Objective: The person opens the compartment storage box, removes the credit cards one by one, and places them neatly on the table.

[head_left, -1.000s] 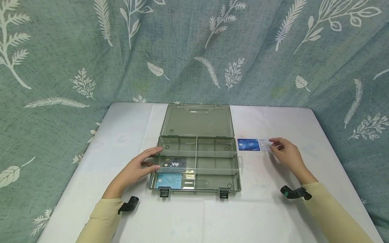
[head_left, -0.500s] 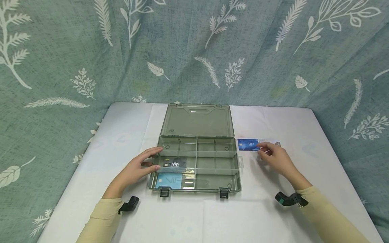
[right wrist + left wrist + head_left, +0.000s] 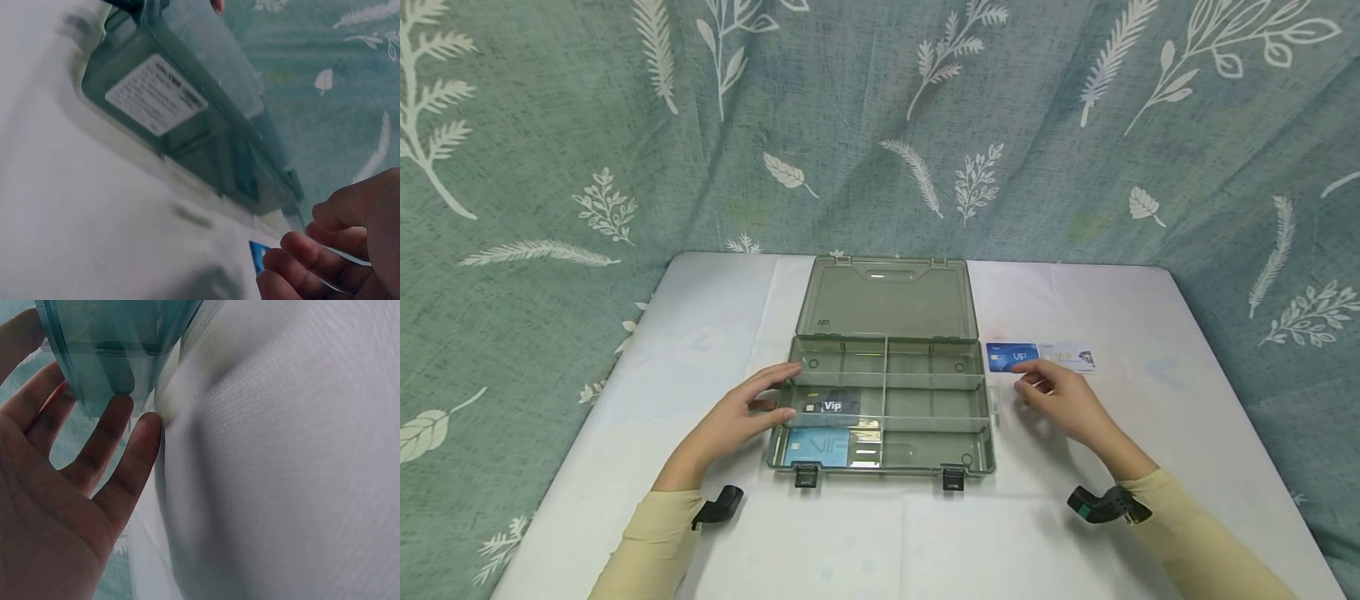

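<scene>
A translucent grey-green compartment box [image 3: 934, 406] lies on the table, its lid [image 3: 887, 300] folded back. My left hand [image 3: 730, 423] rests against its left side, thumb and index finger over the rim, the other fingers outstretched by the outer wall in the left wrist view. Inside the left compartments lie a black Vip card [image 3: 831, 404] and a light blue VIP card [image 3: 816, 447]. My right hand [image 3: 1066, 404] is over the near edge of a dark blue VIP card [image 3: 1009, 355], fingers loosely bent with nothing between them. A white VIP card [image 3: 1075, 357] lies beside it.
A white cloth covers the table [image 3: 880, 542], with a leaf-patterned green curtain [image 3: 850, 125] hanging behind and at the sides. Two black latches [image 3: 952, 478] stick out at the box front. A white label [image 3: 156, 94] is on the box's outer wall.
My right hand has moved left and slightly nearer, from the white card to the dark blue one, uncovering the white card. The left hand and box have stayed still.
</scene>
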Action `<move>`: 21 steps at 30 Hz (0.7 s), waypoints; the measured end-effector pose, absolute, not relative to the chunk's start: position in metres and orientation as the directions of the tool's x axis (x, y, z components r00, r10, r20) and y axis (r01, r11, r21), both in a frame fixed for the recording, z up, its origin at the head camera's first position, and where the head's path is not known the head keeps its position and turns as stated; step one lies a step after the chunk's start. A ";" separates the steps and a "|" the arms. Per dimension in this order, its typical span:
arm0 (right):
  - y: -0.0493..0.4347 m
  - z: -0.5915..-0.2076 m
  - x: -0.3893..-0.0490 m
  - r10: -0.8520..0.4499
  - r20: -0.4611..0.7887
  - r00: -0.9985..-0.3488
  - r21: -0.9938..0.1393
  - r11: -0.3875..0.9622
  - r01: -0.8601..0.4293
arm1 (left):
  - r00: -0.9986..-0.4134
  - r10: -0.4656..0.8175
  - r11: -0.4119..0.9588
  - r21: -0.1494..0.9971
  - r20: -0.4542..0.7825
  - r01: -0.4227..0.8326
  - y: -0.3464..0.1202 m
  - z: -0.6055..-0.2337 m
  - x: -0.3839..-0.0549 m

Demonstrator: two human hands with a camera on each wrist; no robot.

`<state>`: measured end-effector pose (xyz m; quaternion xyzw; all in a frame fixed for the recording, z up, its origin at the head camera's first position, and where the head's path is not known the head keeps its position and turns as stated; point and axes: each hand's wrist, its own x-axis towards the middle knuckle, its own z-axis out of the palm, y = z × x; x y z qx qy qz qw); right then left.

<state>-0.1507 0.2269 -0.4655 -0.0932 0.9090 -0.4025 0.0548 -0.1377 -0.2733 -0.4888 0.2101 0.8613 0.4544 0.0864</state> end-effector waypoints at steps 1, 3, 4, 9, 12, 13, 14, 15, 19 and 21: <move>0.225 -0.466 -0.150 -0.219 -0.024 -0.975 -0.749 0.650 -0.128 | -0.897 0.440 0.498 0.819 0.043 0.284 -0.273 -0.489 -0.138; 0.222 -0.465 -0.149 -0.231 -0.029 -0.973 -0.763 0.634 -0.128 | -0.897 0.440 0.497 0.821 0.042 0.282 -0.273 -0.489 -0.138; 0.220 -0.465 -0.148 -0.236 -0.031 -0.971 -0.768 0.627 -0.128 | -0.897 0.439 0.497 0.821 0.041 0.281 -0.273 -0.489 -0.138; 0.212 -0.462 -0.144 -0.263 -0.032 -0.964 -0.786 0.603 -0.138 | -0.898 0.438 0.492 0.825 0.041 0.278 -0.273 -0.490 -0.138; 0.208 -0.460 -0.142 -0.275 -0.029 -0.961 -0.790 0.595 -0.147 | -0.898 0.439 0.490 0.826 0.042 0.278 -0.273 -0.490 -0.138; 0.206 -0.459 -0.141 -0.279 -0.028 -0.960 -0.792 0.593 -0.149 | -0.898 0.439 0.490 0.826 0.042 0.278 -0.273 -0.491 -0.138; 0.205 -0.458 -0.140 -0.284 -0.029 -0.958 -0.794 0.589 -0.150 | -0.897 0.439 0.491 0.825 0.042 0.279 -0.274 -0.491 -0.138; 0.204 -0.457 -0.140 -0.291 -0.026 -0.956 -0.795 0.586 -0.156 | -0.897 0.439 0.492 0.824 0.041 0.279 -0.274 -0.491 -0.138; 0.198 -0.452 -0.139 -0.321 -0.022 -0.947 -0.800 0.573 -0.175 | -0.898 0.438 0.495 0.824 0.039 0.277 -0.274 -0.490 -0.138; 0.195 -0.450 -0.139 -0.338 -0.018 -0.941 -0.803 0.566 -0.188 | -0.898 0.439 0.494 0.824 0.039 0.277 -0.273 -0.490 -0.138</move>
